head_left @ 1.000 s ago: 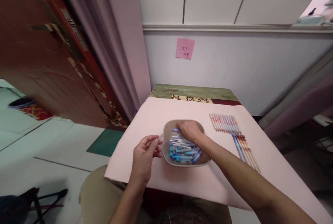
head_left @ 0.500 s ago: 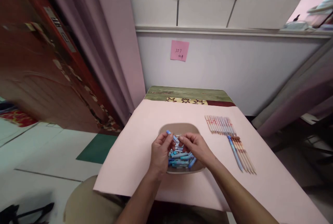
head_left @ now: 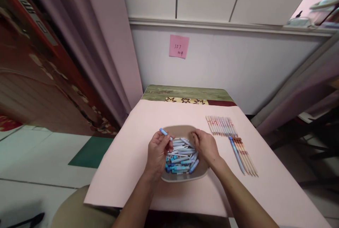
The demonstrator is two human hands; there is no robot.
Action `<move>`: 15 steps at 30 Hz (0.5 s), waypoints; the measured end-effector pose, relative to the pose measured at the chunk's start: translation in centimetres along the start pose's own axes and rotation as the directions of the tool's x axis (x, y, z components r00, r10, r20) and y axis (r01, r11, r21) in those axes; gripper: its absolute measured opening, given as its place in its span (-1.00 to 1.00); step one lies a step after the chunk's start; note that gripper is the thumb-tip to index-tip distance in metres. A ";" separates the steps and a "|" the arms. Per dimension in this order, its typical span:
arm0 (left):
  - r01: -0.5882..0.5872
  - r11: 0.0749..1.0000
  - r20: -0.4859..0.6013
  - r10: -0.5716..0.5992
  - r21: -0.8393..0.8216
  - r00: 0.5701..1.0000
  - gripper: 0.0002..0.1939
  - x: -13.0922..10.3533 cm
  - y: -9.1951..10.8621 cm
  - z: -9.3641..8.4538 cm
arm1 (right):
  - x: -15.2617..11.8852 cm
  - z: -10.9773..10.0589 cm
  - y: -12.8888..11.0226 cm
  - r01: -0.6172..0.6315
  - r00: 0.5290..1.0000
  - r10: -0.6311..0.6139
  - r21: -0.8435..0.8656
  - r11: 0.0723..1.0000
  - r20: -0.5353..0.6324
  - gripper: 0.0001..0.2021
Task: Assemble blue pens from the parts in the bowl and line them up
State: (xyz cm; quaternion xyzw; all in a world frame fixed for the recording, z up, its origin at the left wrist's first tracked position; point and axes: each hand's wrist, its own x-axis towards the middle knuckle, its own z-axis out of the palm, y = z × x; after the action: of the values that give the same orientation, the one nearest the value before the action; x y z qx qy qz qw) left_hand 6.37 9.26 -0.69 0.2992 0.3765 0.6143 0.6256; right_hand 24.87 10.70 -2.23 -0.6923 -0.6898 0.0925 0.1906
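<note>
Pink note (head_left: 178,46) on pale wall (head_left: 219,58), white panels (head_left: 206,3) above, purple curtain (head_left: 111,44) beside red door (head_left: 39,83) at left, metal plate (head_left: 33,14) on its edge, green patch (head_left: 90,152) on tiled floor (head_left: 34,166)

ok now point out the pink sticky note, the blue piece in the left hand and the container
pink sticky note (head_left: 179,46): head view, middle of the note
blue piece (head_left: 164,132): head view, its upper body
container (head_left: 182,177): head view, near rim
</note>
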 end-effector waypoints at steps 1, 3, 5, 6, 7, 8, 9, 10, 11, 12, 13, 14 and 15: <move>0.002 1.000 0.008 -0.002 0.010 1.000 -0.73 0.0 0.0 0.0 | 0.1 0.0 -0.1 0.000 1.000 0.001 -0.049 0.999 0.021 -0.71; 0.006 1.000 0.014 -0.006 0.020 1.000 -0.76 0.0 0.0 -0.2 | 0.1 0.0 -0.4 0.018 0.999 -0.012 -0.121 0.993 0.053 -0.73; 0.014 1.000 0.021 -0.014 0.011 1.000 -0.78 0.0 0.0 -0.4 | 0.1 -0.1 -0.6 0.053 0.996 -0.041 -0.155 0.987 0.077 -0.73; 0.019 1.000 0.027 -0.020 0.002 0.999 -0.78 0.0 -0.1 -0.5 | 0.0 -0.2 -0.6 0.065 0.995 -0.051 -0.164 0.984 0.090 -0.73; 0.025 1.000 0.032 -0.025 -0.008 0.999 -0.79 0.0 -0.1 -0.5 | -0.1 -0.2 -0.6 0.074 0.993 -0.057 -0.169 0.983 0.101 -0.73; 0.029 0.999 0.034 -0.028 -0.021 0.999 -0.79 0.0 0.0 -0.6 | -0.1 -0.2 -0.6 0.078 0.992 -0.060 -0.172 0.982 0.108 -0.73; 0.031 0.999 0.032 -0.030 -0.036 0.999 -0.80 -0.1 0.0 -0.6 | -0.2 -0.2 -0.6 0.080 0.992 -0.061 -0.173 0.982 0.114 -0.73; 0.031 0.998 0.026 -0.029 -0.053 0.999 -0.81 -0.1 0.0 -0.6 | -0.3 -0.2 -0.6 0.080 0.991 -0.060 -0.174 0.982 0.119 -0.73; 0.028 0.997 0.016 -0.027 -0.071 1.000 -0.82 -0.1 0.0 -0.7 | -0.3 -0.2 -0.6 0.082 0.991 -0.061 -0.173 0.981 0.123 -0.74; 0.021 0.996 0.004 -0.021 -0.088 1.000 -0.82 0.0 0.0 -0.7 | -0.4 -0.2 -0.6 0.090 0.989 -0.069 -0.168 0.982 0.127 -0.75; 0.012 0.995 -0.005 -0.013 -0.101 1.000 -0.82 0.0 -0.1 -0.7 | -0.4 -0.2 -0.6 0.102 0.988 -0.081 -0.160 0.982 0.131 -0.75; 0.005 0.994 -0.011 -0.006 -0.109 1.000 -0.82 0.1 -0.1 -0.7 | -0.4 -0.3 -0.7 0.113 0.987 -0.093 -0.150 0.982 0.133 -0.76; 0.002 0.994 -0.013 -0.003 -0.113 1.000 -0.81 0.2 -0.1 -0.7 | -0.5 -0.5 -0.8 0.127 0.985 -0.108 -0.139 0.982 0.133 -0.77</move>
State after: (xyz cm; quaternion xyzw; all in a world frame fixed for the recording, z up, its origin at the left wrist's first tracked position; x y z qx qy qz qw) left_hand 5.86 9.34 -1.20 0.2587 0.3458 0.6359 0.6397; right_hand 24.35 10.15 -1.56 -0.6553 -0.7451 0.0732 0.1007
